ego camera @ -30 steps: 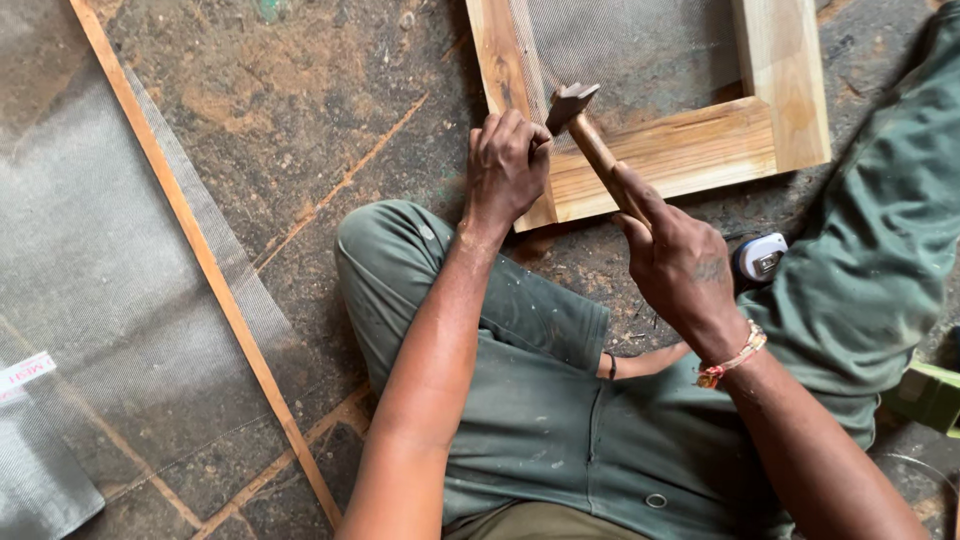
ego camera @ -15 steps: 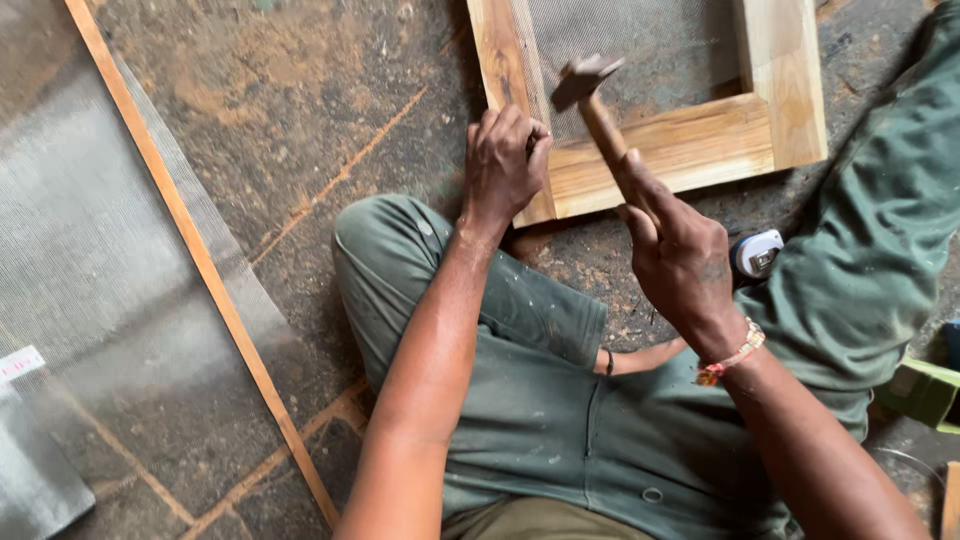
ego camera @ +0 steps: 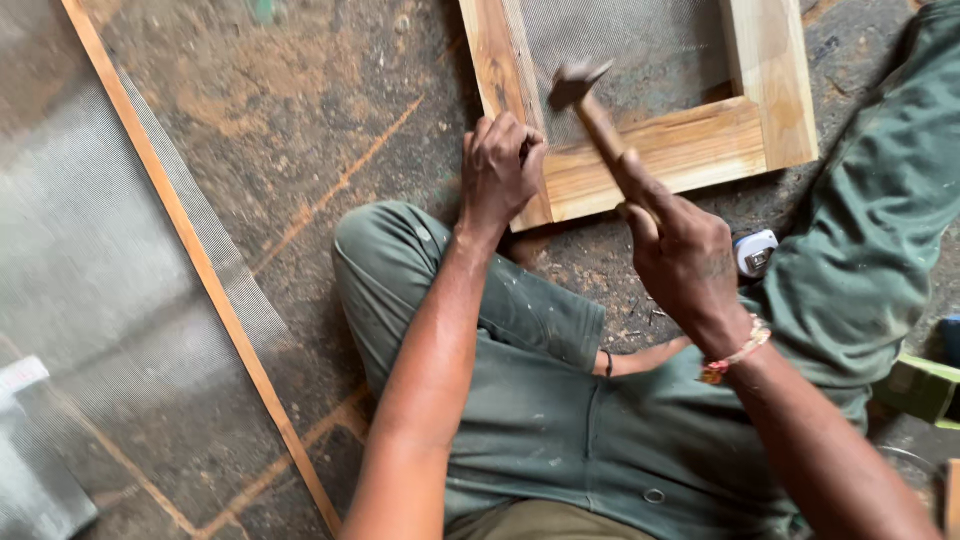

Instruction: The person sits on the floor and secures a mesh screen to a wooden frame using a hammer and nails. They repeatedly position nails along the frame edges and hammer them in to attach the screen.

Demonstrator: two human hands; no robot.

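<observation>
My right hand point(ego camera: 685, 255) grips the wooden handle of a hammer point(ego camera: 588, 100), whose metal head is raised above the mesh near the corner of a wooden frame point(ego camera: 660, 155). My left hand point(ego camera: 500, 165) rests closed on the frame's near left corner, fingers pinched together; whether a nail is between them is too small to tell. Grey wire mesh point(ego camera: 640, 40) fills the frame. I sit on the floor with my legs in green trousers point(ego camera: 540, 400) bent around the frame.
A long thin wooden strip point(ego camera: 190, 240) lies diagonally on the dusty floor at the left, edging a sheet of grey mesh point(ego camera: 70, 260). A tape measure point(ego camera: 755, 252) lies by my right wrist. A green box point(ego camera: 920, 385) sits at the right edge.
The hammer head has swung up and away from my left hand, from beside the fingers to above the mesh. My left hand stays on the frame corner.
</observation>
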